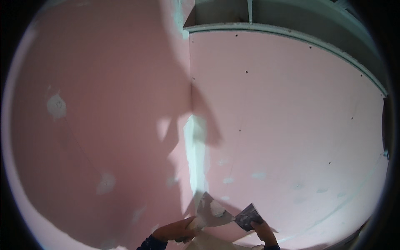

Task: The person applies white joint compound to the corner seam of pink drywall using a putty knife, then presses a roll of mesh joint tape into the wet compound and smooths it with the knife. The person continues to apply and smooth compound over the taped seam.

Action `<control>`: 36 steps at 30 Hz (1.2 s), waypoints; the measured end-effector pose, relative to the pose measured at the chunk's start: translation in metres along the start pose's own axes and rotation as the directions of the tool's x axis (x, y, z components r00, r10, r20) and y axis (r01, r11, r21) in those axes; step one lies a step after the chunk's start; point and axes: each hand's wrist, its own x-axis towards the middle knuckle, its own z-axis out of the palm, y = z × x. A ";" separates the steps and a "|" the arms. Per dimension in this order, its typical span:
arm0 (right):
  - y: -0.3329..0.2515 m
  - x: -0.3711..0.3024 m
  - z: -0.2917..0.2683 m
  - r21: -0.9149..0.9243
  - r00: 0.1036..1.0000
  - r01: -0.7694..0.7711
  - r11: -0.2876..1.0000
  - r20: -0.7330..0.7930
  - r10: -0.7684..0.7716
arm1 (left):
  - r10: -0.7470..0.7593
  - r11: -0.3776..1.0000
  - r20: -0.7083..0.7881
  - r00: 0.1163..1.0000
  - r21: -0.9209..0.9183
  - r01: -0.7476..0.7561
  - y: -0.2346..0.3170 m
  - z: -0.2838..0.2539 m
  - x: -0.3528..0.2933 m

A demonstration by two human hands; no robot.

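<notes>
At the lower edge, my left hand (177,230) is closed round the handle of a wide putty knife (204,212), a lump of pale joint compound (217,209) lying on its blade. Just to the right, my right hand (263,232) grips a smaller putty knife (248,216) with a dark, smeared blade. A corner of the small blade meets or nearly meets the wide blade's edge; I cannot tell if they touch. Behind the knives, a pale strip of wet-looking compound (197,150) runs up the inside corner between two pink plasterboard walls.
The left wall (104,62) carries round filler patches (56,106). On the right wall (287,96) are several dark screw heads and faint compound smears (258,176). A grey metal track (287,31) curves along that board's top edge. Shadows fall across the corner.
</notes>
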 end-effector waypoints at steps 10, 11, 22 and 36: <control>0.019 -0.034 0.015 0.455 0.995 0.071 0.888 -0.093 -0.032 | 0.003 1.000 -0.129 0.992 0.029 0.001 0.012 -0.037 0.001; 0.023 -0.036 0.019 0.472 0.994 0.063 0.879 -0.105 -0.015 | 0.029 0.996 -0.152 0.988 0.091 -0.015 0.013 -0.040 0.002; 0.061 -0.043 0.052 0.739 0.994 0.056 0.671 -0.107 0.034 | 0.093 0.974 -0.110 0.990 0.218 -0.067 0.001 -0.072 0.017; 0.001 -0.069 0.014 0.740 0.943 0.314 0.595 -0.317 -0.104 | 0.270 0.752 -0.085 0.959 0.641 -0.155 0.043 -0.047 0.014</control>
